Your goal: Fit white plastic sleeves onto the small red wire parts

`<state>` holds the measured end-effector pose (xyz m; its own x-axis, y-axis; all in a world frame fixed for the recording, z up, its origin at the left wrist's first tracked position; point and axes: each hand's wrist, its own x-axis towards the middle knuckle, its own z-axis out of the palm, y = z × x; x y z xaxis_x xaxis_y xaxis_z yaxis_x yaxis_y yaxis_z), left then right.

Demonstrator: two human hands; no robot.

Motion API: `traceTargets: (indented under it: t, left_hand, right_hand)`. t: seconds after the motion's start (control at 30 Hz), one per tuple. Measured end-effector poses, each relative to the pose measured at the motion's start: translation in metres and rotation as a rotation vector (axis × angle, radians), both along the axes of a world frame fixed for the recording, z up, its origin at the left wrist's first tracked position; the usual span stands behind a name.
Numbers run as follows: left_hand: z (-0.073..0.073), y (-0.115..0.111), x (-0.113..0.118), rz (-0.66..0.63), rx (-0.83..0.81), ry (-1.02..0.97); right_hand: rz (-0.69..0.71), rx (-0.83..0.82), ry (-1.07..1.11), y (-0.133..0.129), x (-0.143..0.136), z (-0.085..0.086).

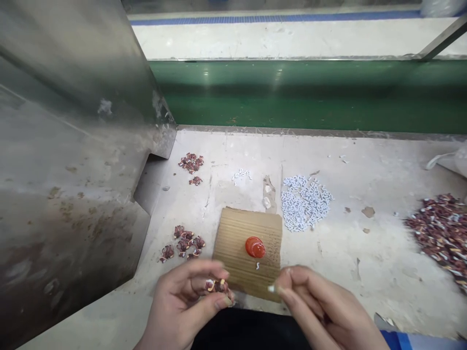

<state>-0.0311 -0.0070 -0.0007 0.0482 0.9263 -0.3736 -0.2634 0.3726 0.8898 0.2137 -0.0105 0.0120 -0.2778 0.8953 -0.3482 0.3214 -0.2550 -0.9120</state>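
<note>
Between the thumb and fingers of my left hand (193, 296) is a small brown figurine (216, 286) with white and yellow parts. My right hand (314, 301) pinches a tiny white piece (271, 288) at its fingertips, apart from the figurine. Something dark red shows faintly under its curled fingers. Beyond both hands lies a piece of cardboard (233, 243), bearing a glossy orange-red blob (255, 247) and one small white S-shaped piece (258, 266). Several similar brown figurines (184, 241) sit left of the cardboard.
A pile of pale curved pieces (304, 201) lies right of the cardboard, a few more (242, 175) behind it. Another brown cluster (191, 163) is farther back. A large reddish-brown heap (443, 233) spreads at right. A metal panel (80, 146) stands at left; a green belt (306, 97) runs behind.
</note>
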Motion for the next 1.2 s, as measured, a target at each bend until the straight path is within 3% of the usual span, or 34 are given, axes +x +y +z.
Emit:
traceTargets:
  t: [0.1, 0.27, 0.37, 0.47, 0.73, 0.9, 1.07, 1.2]
  left_hand:
    - [-0.006, -0.001, 0.002, 0.127, -0.134, -0.068]
    - [-0.016, 0.001, -0.006, 0.056, -0.013, -0.004]
    - [-0.016, -0.001, -0.010, -0.026, 0.055, 0.083]
    - [-0.015, -0.005, -0.013, -0.056, 0.003, 0.077]
    - [-0.010, -0.001, -0.010, -0.031, 0.190, 0.262]
    - [-0.009, 0.000, -0.007, -0.035, 0.120, 0.227]
    - [-0.006, 0.003, -0.008, 0.002, 0.255, 0.314]
    - [-0.005, 0.005, -0.009, 0.004, 0.254, 0.323]
  right_hand:
    - [0.077, 0.416, -0.411, 0.007, 0.012, -0.019]
    - [0.196, 0.598, -0.653, 0.021, 0.011, -0.026]
    - [0.214, 0.629, -0.672, 0.023, 0.005, -0.024]
    - [0.207, 0.635, -0.667, 0.023, 0.003, -0.024]
    - [0.193, 0.630, -0.668, 0.022, 0.005, -0.024]
    - [0.191, 0.697, -0.724, 0.025, 0.002, -0.023]
    - [0.177, 0.646, -0.647, 0.016, 0.010, -0.017]
    - [0.272, 0.531, -0.652, 0.004, 0.013, -0.031]
